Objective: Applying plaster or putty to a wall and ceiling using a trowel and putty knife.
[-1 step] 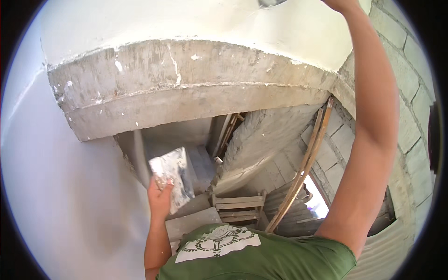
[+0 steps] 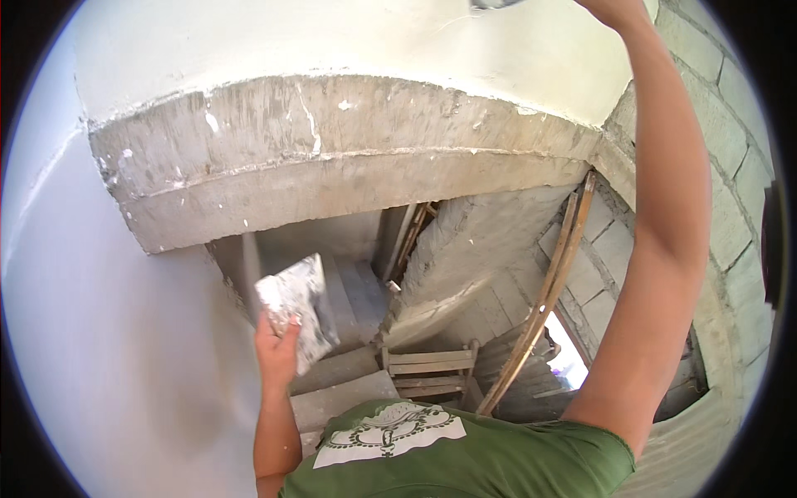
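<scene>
A flat board point(image 2: 299, 307), smeared with white and grey compound, is tilted in the grip of my left hand point(image 2: 276, 349), whose fingers are closed on its near edge. My right arm reaches up the right side to my right hand point(image 2: 613, 10), which is cut by the top edge with its fingers mostly hidden. Left of that hand, a grey metal blade point(image 2: 494, 4) touches or nearly touches the pale plastered surface point(image 2: 357, 37); whether I hold it is out of view.
A rough concrete beam point(image 2: 349, 183) spans below the plastered surface. Concrete steps point(image 2: 340, 390), a wooden ladder-like frame point(image 2: 427, 358) and long timber poles point(image 2: 544, 299) are lower down. A smooth white wall point(image 2: 124, 349) is on the left, block walls point(image 2: 697, 50) on the right.
My left hand and board have shifted slightly left and up. My right hand and the blade at the top have moved a little to the right.
</scene>
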Demonstrator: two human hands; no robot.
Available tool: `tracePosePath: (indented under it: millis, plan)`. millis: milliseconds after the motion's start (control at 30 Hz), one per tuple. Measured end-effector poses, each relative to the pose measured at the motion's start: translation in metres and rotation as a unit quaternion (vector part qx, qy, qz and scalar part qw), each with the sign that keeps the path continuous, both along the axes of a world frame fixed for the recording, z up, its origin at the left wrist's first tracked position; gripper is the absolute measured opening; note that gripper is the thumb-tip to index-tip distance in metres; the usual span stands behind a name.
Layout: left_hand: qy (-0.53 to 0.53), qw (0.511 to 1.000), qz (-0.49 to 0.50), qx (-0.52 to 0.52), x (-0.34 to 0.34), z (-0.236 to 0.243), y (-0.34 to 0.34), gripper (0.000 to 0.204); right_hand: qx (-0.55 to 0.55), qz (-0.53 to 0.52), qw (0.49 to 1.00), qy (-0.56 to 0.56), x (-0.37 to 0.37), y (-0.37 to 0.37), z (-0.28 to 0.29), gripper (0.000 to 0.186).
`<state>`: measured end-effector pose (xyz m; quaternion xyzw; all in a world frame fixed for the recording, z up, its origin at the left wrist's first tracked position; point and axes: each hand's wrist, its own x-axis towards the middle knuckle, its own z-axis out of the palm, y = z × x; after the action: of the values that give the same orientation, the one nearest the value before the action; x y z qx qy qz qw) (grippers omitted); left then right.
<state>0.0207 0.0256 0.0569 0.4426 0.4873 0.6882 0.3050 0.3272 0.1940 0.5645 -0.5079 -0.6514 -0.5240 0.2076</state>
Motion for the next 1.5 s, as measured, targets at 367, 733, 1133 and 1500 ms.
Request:
tracePosePath:
  millis: [367,733,1133,1500]
  plan:
    - [0.680,0.671,0.171,0.242,-0.002,0.354,0.086,0.034,-0.125,0.089,0.958,0.243,0.206,-0.007,-0.279,0.064]
    - [0.813,0.549,0.154,0.122,0.091,0.377,0.188,0.026,-0.352,-0.072,0.706,0.610,0.295,-0.132,-0.706,0.041]
    - [0.691,0.587,0.402,0.125,0.043,0.418,0.190,0.031,-0.415,-0.214,0.606,0.644,0.311,-0.186,-0.819,0.051]
    - [0.780,0.588,0.183,0.111,0.156,0.402,0.199,0.030,-0.379,-0.236,0.557,0.700,0.335,-0.175,-0.852,0.047]
